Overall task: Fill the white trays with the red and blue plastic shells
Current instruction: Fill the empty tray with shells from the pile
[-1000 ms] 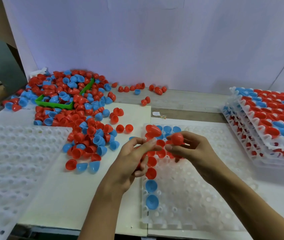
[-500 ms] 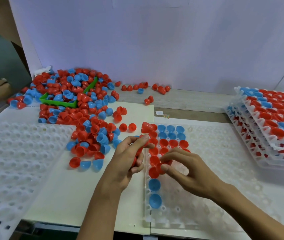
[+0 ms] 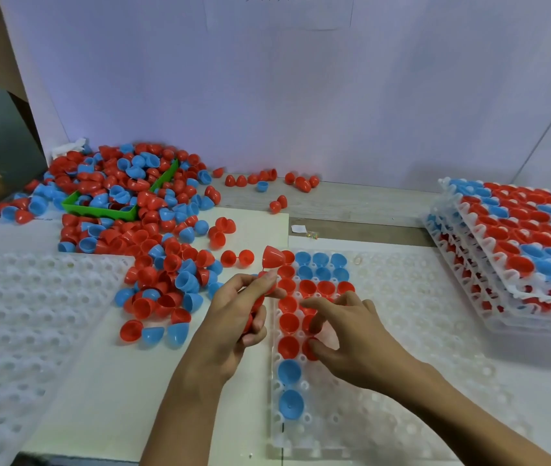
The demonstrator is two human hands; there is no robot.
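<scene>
A loose pile of red and blue shells spreads left of the part-filled white tray, filled trays stacked right. The left hand grips nested red shells, rim pointing leftward. The right hand pinches a red shell in its tray pocket.

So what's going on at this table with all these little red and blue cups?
A person is filling a white tray with plastic shells. The left hand holds a stack of red shells, while the right hand sets a red one into a pocket. Only the tray's far-left part is filled. A loose pile of shells lies to the left, and filled trays are stacked on the right.
</scene>
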